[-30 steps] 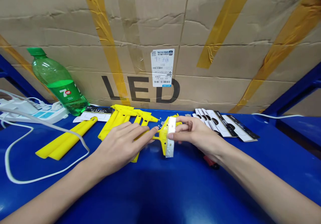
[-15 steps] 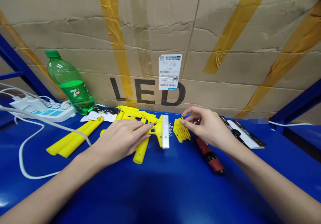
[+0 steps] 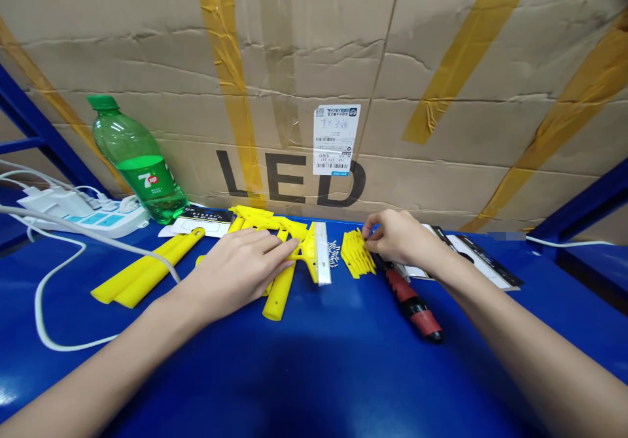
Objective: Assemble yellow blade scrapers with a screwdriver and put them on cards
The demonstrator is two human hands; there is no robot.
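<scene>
My left hand [image 3: 235, 271] lies flat with fingers stretched over the handle of a yellow scraper [image 3: 282, 287], whose metal blade [image 3: 321, 261] points right. My right hand [image 3: 400, 238] is curled in a pinch on the top of a stack of small yellow plastic plates [image 3: 356, 253] just right of the blade. A few small screws [image 3: 335, 253] lie between blade and stack. A red and black screwdriver [image 3: 412, 301] lies under my right wrist.
More yellow scraper parts [image 3: 260, 219] and two yellow handles [image 3: 142, 274] lie to the left. Printed cards [image 3: 483, 258] lie at right. A green bottle [image 3: 140, 163], a power strip [image 3: 83, 219] with a white cable [image 3: 44, 301] stand at left. A taped cardboard box [image 3: 314, 85] walls the back.
My right hand let go of the scraper blade and moved right to the stack of yellow plates. The scraper settled on the table under my left hand. The screwdriver came into view.
</scene>
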